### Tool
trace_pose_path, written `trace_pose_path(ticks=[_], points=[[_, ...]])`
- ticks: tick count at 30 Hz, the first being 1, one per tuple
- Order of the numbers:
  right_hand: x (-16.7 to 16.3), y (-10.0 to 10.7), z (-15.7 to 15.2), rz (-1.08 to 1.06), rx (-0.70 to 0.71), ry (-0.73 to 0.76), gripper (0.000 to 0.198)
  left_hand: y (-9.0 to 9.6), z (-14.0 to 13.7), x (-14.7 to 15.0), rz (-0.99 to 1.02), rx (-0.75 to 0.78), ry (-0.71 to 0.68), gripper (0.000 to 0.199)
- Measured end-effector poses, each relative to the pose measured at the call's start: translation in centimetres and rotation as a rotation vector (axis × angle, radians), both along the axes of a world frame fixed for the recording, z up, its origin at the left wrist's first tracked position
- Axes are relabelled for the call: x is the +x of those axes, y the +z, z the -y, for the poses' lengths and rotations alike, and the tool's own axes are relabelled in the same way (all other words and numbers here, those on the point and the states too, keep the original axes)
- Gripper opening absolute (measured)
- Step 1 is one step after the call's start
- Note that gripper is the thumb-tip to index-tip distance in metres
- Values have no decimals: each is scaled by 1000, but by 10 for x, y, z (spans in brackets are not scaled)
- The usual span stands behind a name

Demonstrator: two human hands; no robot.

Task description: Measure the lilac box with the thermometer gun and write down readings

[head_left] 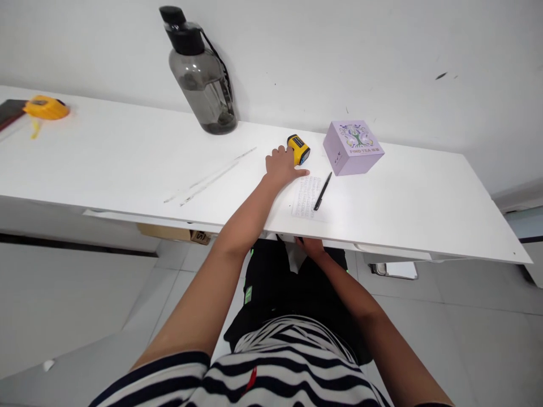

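On the white bench (127, 152), the left hand (280, 165) is closing, fingers curled, over the yellow-and-black handheld device (299, 148) beside the paper (305, 198); a full wrap would be steadying it. The right hand (311, 246) is hanging below the edge, its grip unclear.

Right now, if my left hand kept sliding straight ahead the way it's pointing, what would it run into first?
The left hand already lies against the yellow device, so that comes first. Past it, probably the wall. The purple box sits off to the right, though depth is hard to judge.
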State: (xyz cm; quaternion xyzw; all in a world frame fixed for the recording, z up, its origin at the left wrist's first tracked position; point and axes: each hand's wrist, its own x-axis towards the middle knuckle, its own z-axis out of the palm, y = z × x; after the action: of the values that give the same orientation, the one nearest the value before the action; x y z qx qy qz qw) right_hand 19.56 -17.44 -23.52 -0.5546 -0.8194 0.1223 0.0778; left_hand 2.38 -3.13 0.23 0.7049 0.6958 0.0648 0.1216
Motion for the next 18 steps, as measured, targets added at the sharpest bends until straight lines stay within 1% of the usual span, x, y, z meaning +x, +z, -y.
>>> trace_pose_path(ticks=[6,12,15,18], points=[[-1,0,0,11,-15,-16,45,0,1,0,-2,9,-5,95],[0,4,2,0,4,-9,46,0,2,1,7,13,-12,95],[0,12,7,27,-4,-19,50,1,2,1,6,10,-8,96],[4,27,20,75,-36,-35,47,1,2,1,3,-5,-11,97]])
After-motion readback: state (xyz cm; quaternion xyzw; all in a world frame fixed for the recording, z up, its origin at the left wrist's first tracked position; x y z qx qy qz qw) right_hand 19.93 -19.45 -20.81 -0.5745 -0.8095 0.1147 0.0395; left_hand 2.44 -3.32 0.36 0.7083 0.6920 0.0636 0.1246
